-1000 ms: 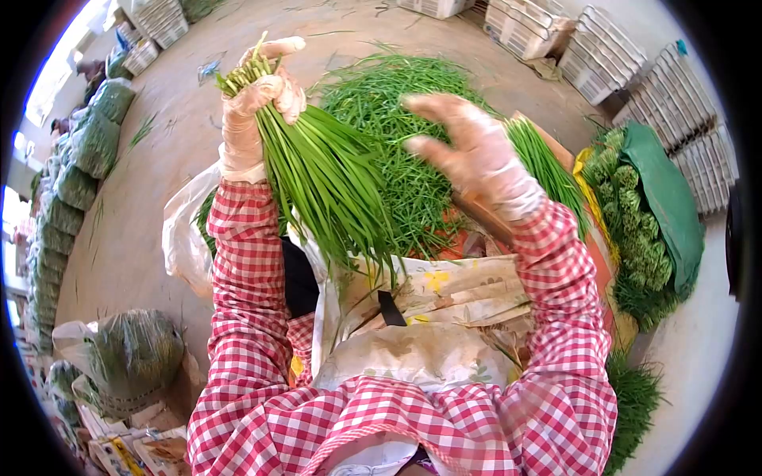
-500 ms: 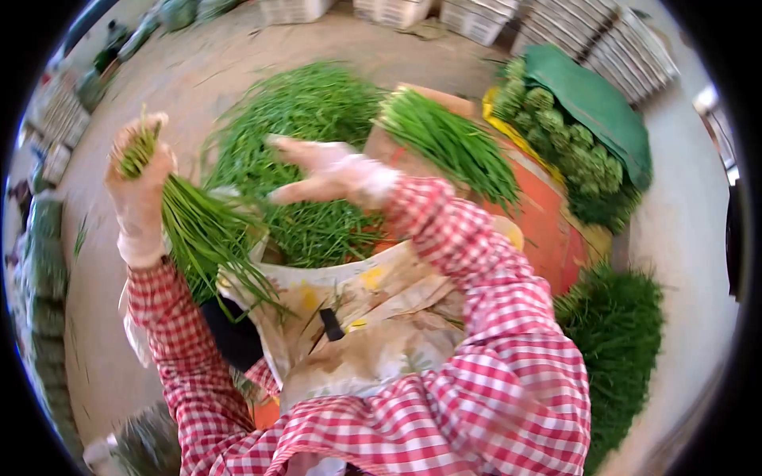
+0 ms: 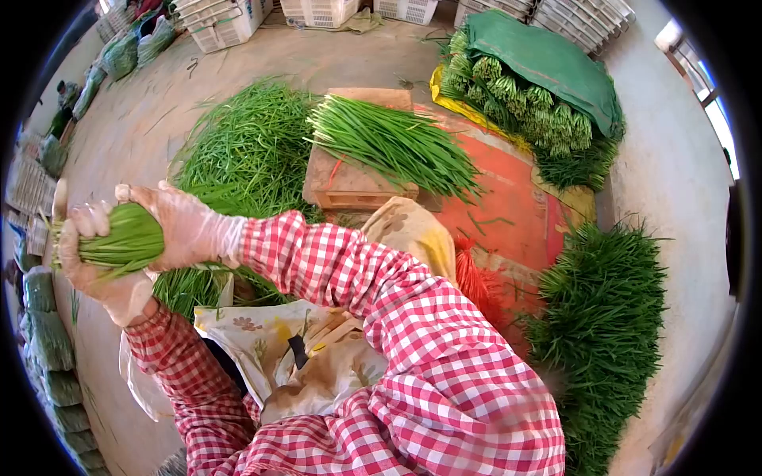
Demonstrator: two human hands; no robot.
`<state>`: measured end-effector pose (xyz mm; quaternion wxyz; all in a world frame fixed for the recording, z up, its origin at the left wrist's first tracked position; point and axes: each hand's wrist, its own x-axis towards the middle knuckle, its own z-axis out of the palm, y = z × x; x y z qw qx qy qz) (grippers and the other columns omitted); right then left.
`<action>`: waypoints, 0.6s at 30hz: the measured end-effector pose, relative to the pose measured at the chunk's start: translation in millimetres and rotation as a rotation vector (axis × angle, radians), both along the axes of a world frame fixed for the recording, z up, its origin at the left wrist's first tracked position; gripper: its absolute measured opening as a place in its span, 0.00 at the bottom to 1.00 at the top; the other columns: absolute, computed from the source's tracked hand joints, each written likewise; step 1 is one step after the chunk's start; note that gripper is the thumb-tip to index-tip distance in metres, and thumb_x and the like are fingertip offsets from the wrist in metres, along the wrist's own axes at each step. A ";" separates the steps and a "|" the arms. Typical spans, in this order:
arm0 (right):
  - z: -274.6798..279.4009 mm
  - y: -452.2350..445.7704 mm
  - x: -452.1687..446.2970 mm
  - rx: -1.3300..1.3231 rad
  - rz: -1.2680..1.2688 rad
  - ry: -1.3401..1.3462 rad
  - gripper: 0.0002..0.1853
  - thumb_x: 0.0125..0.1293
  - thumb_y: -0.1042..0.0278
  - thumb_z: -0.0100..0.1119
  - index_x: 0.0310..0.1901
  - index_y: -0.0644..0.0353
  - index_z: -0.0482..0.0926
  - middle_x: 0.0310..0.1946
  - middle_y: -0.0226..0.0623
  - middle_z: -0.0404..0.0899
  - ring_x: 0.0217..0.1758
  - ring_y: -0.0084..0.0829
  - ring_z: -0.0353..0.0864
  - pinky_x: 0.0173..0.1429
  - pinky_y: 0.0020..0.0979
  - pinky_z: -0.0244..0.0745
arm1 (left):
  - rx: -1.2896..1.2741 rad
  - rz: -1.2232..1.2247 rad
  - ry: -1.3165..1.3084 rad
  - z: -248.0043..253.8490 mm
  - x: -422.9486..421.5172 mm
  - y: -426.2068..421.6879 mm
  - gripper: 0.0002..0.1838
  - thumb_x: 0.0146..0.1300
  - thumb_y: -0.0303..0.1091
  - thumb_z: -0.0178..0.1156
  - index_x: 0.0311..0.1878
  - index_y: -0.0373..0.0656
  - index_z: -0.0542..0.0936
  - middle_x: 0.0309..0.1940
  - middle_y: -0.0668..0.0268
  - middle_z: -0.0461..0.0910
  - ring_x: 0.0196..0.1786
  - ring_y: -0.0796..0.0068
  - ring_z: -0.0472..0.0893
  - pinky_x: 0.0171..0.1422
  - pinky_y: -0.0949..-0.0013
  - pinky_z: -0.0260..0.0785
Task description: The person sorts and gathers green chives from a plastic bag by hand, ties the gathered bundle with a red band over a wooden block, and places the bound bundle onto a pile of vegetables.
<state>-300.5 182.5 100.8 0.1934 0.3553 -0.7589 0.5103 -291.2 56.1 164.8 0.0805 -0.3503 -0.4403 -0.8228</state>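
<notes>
In clear plastic gloves, both my hands are at the left of the head view on a bunch of chives (image 3: 127,238). My left hand (image 3: 91,258) has its fingers wrapped round the bunch near the pale stem ends. Beside it, my right hand (image 3: 182,226) closes round the leafy part, and its far fingers are partly hidden. A large loose heap of chives (image 3: 246,143) lies just beyond my arms. Further right, a neat pile of chives (image 3: 389,143) rests on a low wooden block (image 3: 361,190).
Stacked chive bundles (image 3: 524,99) sit under a green cloth (image 3: 548,67). More chives (image 3: 603,333) stand at right, near red strings (image 3: 480,285) on an orange mat (image 3: 492,166). White crates (image 3: 317,12) line the back; filled bags (image 3: 51,341) line the left. A stained apron (image 3: 325,381) covers my lap.
My right hand, spread open over the heap before, has moved left and closed on the bunch. My left hand has come lower and nearer, turning the bunch sideways. The view has shifted.
</notes>
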 end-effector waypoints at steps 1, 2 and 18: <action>16.5 11.3 0.1 -0.003 -0.003 -0.002 0.48 0.42 0.52 0.69 0.62 0.63 0.55 0.55 0.48 0.69 0.62 0.42 0.69 0.64 0.42 0.61 | 0.127 -0.098 -0.035 2.9 -6.1 -1.2 0.17 0.63 0.31 0.51 0.53 0.34 0.67 0.25 0.73 0.61 0.32 0.79 0.66 0.46 0.70 0.62; 32.5 25.6 -1.7 0.169 -0.047 -0.089 0.44 0.44 0.54 0.67 0.61 0.64 0.57 0.48 0.46 0.74 0.53 0.41 0.75 0.55 0.39 0.68 | 0.169 -0.218 -0.070 6.7 -13.5 -1.7 0.11 0.64 0.33 0.50 0.44 0.36 0.69 0.24 0.73 0.56 0.34 0.78 0.63 0.56 0.65 0.62; -28.8 421.9 102.4 0.551 -1.218 -0.522 0.25 0.49 0.70 0.63 0.52 0.60 0.74 0.34 0.40 0.82 0.36 0.34 0.82 0.42 0.32 0.77 | -0.641 0.218 0.066 -116.5 -146.9 100.1 0.20 0.64 0.32 0.53 0.56 0.32 0.71 0.52 0.58 0.73 0.44 0.71 0.77 0.58 0.63 0.66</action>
